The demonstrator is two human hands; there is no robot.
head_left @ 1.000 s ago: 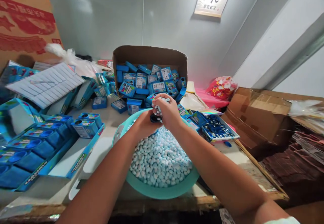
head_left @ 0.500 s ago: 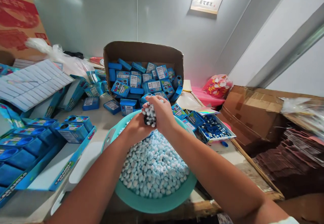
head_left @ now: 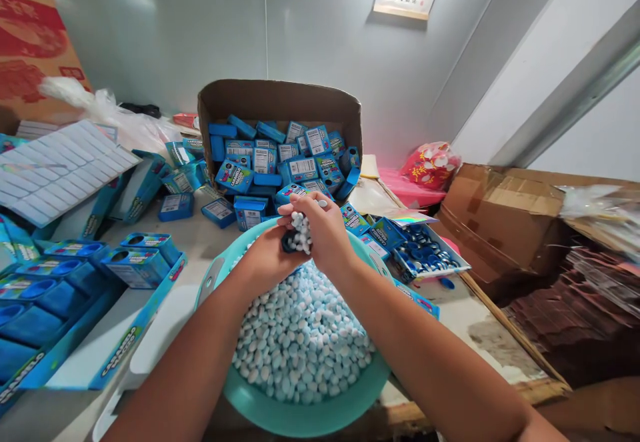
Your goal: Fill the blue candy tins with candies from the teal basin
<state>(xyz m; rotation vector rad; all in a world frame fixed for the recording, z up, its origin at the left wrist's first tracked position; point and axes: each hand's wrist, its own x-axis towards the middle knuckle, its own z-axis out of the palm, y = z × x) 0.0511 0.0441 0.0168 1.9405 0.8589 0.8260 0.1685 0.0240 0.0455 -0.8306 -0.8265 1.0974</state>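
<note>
A turquoise basin (head_left: pixel 305 421) full of small white and pale-blue candies (head_left: pixel 305 342) stands in front of me. Over its far side, my left hand (head_left: pixel 270 250) is closed around what looks like a small candy box, mostly hidden by the fingers; only its dark opening (head_left: pixel 289 241) shows. My right hand (head_left: pixel 327 229) is cupped against it from the right, its fingers curled around a handful of candies (head_left: pixel 301 232). These candies lie at the dark opening, between the two palms.
Behind the basin, a cardboard carton (head_left: pixel 280 95) lies on its side, filled with blue candy boxes. At left, a display tray (head_left: pixel 120 355) holds several upright boxes with round openings. A shallow box of blue caps (head_left: pixel 425 249) sits at right, near the table's wooden edge (head_left: pixel 515 335).
The view has shifted slightly. Both hands stay together over the basin, and the candies at the opening have moved a little. A blue strip now shows beside my right forearm.
</note>
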